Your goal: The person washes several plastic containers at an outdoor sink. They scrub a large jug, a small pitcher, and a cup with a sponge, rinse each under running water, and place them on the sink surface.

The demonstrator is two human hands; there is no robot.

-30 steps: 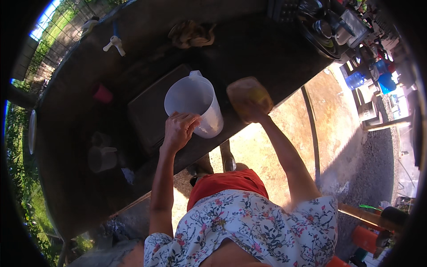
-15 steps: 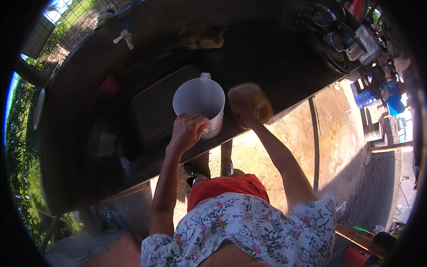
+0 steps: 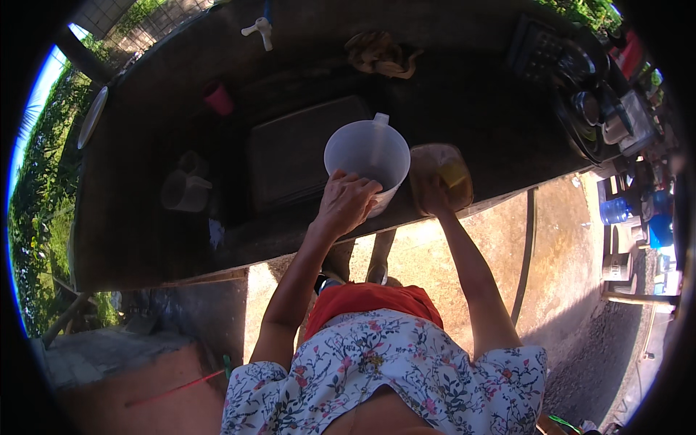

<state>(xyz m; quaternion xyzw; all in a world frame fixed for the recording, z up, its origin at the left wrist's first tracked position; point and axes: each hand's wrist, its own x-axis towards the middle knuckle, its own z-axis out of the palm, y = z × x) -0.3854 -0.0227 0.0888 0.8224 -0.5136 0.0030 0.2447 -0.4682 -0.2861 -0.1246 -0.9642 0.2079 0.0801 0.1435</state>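
A white translucent plastic pitcher (image 3: 357,145) stands near the front edge of the dark counter, its handle on the far side. My left hand (image 3: 346,201) is closed over the near rim, fingers curled to the inside. Just right of the pitcher is a shallow brownish see-through container (image 3: 433,154) with rounded corners. A yellow block, perhaps a sponge (image 3: 454,174), lies in it. My right hand (image 3: 435,197) reaches into this container beside the yellow block. Its fingers are in shadow, so what they grip, if anything, does not show.
A sunken basin (image 3: 290,148) lies behind and left of the pitcher. A white tap (image 3: 259,32), a pink cup (image 3: 218,98), a clear pitcher (image 3: 183,192) and a crumpled brown cloth (image 3: 378,54) are around it. Dishes and pans (image 3: 580,80) crowd the far right.
My view has turned, so the counter and its things sit farther right in the picture. My left hand stays on the pitcher's rim; my right hand remains in the container, the yellow block now showing more plainly.
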